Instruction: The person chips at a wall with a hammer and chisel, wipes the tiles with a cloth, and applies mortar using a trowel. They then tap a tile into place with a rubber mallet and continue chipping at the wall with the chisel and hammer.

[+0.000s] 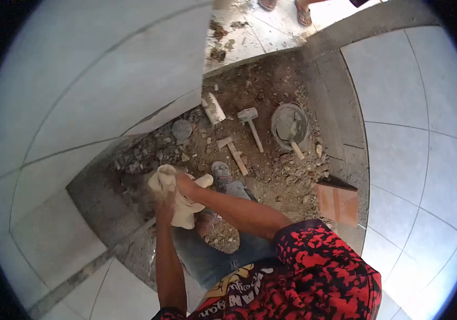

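Observation:
A crumpled cream cloth (185, 214), or possibly a soft bag, hangs above the dirt in front of my knees. My left hand (165, 200) is closed on its left side, with the fingers partly hidden. Just right of that, my right hand (187, 185) grips the upper part of the same cloth. One bunched end (163, 177) sticks up past both hands, and a dusty blur surrounds it. My sandalled foot (221, 173) stands on the soil close by.
On the rubble floor lie a mallet (249, 115), a hammer (232, 154), a white tile piece (213, 109) and a round grey object (181, 129). A mortar bowl (304, 129) holds a trowel (296, 149). Terracotta tiles (338, 204) lean right. Another person's feet (303, 13) stand beyond.

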`<state>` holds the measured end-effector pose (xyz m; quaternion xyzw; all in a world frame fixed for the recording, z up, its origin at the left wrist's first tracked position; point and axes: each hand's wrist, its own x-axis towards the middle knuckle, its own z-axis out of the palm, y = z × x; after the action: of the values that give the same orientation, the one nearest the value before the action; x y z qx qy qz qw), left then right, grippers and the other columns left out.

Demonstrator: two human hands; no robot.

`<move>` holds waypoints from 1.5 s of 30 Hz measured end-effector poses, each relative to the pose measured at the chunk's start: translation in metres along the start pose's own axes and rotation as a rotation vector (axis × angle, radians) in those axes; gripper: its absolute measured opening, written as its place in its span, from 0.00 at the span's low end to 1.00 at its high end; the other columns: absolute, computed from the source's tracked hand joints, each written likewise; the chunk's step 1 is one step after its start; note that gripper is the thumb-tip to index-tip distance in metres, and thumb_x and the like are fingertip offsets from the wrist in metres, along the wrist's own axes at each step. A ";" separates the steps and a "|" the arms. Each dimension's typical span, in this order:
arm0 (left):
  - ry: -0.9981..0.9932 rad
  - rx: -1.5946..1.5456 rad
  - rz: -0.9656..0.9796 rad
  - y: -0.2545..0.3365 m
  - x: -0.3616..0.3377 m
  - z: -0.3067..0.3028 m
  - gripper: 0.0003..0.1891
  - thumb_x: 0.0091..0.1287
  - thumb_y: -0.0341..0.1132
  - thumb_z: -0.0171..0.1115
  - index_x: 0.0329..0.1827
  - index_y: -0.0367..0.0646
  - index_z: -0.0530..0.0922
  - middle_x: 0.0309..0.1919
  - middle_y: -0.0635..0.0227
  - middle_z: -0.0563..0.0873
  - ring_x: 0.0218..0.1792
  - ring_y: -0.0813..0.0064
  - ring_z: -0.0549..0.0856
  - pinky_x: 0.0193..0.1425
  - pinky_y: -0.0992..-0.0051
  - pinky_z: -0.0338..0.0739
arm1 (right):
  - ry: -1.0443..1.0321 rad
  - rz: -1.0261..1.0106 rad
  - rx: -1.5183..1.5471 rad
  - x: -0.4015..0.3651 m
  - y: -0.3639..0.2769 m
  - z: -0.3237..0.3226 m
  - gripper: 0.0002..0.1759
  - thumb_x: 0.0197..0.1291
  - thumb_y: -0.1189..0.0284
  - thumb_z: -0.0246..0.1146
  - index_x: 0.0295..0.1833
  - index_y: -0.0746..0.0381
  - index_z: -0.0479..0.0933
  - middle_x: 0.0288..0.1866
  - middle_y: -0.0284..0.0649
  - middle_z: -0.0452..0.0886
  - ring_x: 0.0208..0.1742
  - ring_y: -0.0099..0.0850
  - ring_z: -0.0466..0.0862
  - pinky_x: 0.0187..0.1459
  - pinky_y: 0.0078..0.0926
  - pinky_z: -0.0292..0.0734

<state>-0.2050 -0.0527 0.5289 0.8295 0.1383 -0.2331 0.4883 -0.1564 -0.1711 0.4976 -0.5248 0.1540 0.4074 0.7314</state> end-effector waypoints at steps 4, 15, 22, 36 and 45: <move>-0.072 -0.105 -0.107 -0.043 0.060 0.022 0.39 0.57 0.54 0.57 0.64 0.36 0.55 0.63 0.53 0.61 0.62 0.57 0.61 0.62 0.63 0.57 | -0.006 -0.556 -1.066 0.021 0.040 -0.124 0.21 0.56 0.66 0.53 0.56 0.58 0.66 0.59 0.47 0.65 0.60 0.44 0.65 0.59 0.40 0.60; -0.113 0.177 -0.266 -0.257 0.228 0.077 0.42 0.54 0.55 0.58 0.64 0.35 0.57 0.61 0.52 0.64 0.61 0.57 0.65 0.63 0.63 0.57 | 1.378 0.454 -1.310 -0.128 0.201 -0.524 0.34 0.52 0.47 0.54 0.52 0.66 0.68 0.47 0.51 0.74 0.50 0.48 0.73 0.49 0.40 0.67; -0.224 0.514 -0.287 -0.269 0.240 0.110 0.43 0.53 0.59 0.55 0.65 0.37 0.56 0.62 0.51 0.62 0.62 0.55 0.63 0.63 0.62 0.56 | 0.914 0.473 -1.358 -0.126 0.182 -0.531 0.23 0.54 0.57 0.57 0.45 0.67 0.73 0.35 0.53 0.78 0.39 0.46 0.78 0.39 0.42 0.70; -0.218 0.451 -0.210 -0.302 0.259 0.124 0.49 0.51 0.61 0.56 0.67 0.36 0.48 0.64 0.48 0.56 0.64 0.53 0.59 0.64 0.60 0.56 | 1.560 0.187 -1.442 -0.136 0.338 -0.461 0.32 0.50 0.75 0.53 0.64 0.57 0.54 0.49 0.56 0.68 0.46 0.55 0.71 0.41 0.46 0.72; -0.218 0.515 -0.171 -0.337 0.283 0.125 0.49 0.50 0.61 0.57 0.67 0.36 0.48 0.65 0.47 0.55 0.65 0.52 0.58 0.65 0.61 0.55 | 1.568 0.079 -1.068 -0.149 0.403 -0.338 0.29 0.51 0.79 0.52 0.62 0.60 0.57 0.55 0.57 0.60 0.53 0.57 0.66 0.45 0.42 0.70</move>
<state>-0.1490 0.0021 0.0786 0.8816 0.0909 -0.3885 0.2520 -0.4858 -0.4904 0.1999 -0.9084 0.4121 -0.0197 0.0685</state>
